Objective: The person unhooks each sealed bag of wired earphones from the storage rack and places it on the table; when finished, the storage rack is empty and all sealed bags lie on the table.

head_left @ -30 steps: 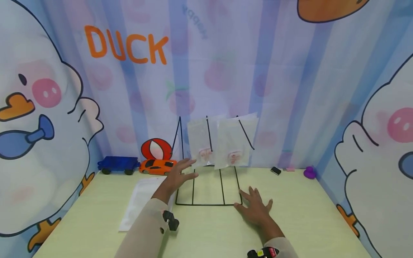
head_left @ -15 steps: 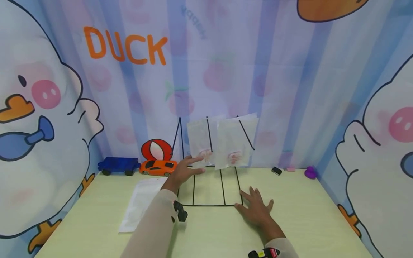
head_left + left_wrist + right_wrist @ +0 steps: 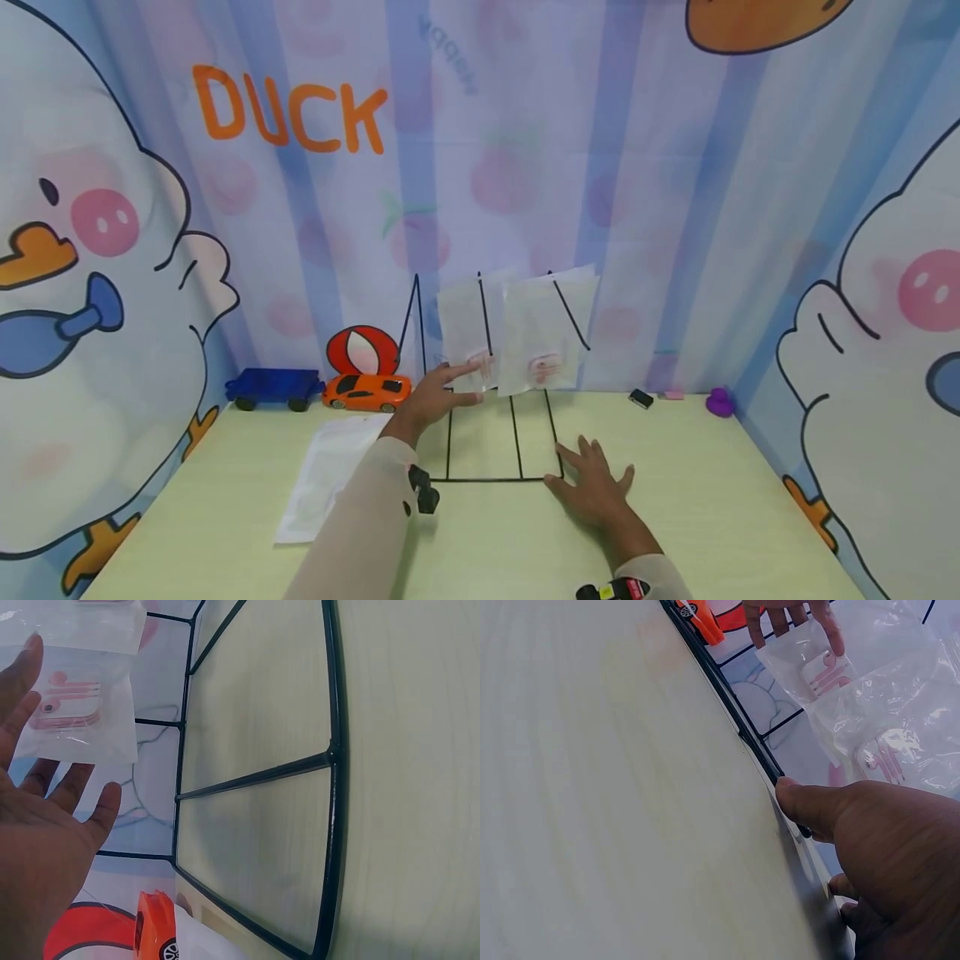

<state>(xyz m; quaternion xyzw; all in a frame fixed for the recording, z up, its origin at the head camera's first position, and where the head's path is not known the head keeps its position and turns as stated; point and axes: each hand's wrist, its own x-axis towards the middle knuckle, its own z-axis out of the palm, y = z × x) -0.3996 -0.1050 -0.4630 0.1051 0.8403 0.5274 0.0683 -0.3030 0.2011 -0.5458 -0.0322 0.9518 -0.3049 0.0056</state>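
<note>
A black wire rack (image 3: pixel 483 480) stands on the table, with clear bags hanging on its hooks. Its left bag (image 3: pixel 457 317) and right bag (image 3: pixel 525 333) each show pink-and-white earphones in the lower part. My left hand (image 3: pixel 429 402) is at the lower left bag, fingers extended. In the left wrist view, some fingers (image 3: pixel 21 671) overlap the front of this bag (image 3: pixel 112 739), while other fingertips pass behind its bottom edge. My right hand (image 3: pixel 596 492) lies spread at the rack's front right corner. The right wrist view shows its thumb (image 3: pixel 810 804) against the black wire.
A white flat packet (image 3: pixel 330 475) lies left of the rack. Behind it stand an orange toy car (image 3: pixel 367 392) and a blue toy wagon (image 3: pixel 273 388). At the back right are a small black object (image 3: pixel 641 398), a pink piece (image 3: pixel 672 395) and a purple toy duck (image 3: pixel 721 402).
My left hand has moved right and slightly forward, from beside the left bag to over its lower part. That bag has shifted slightly. My right hand has stayed at the rack's corner.
</note>
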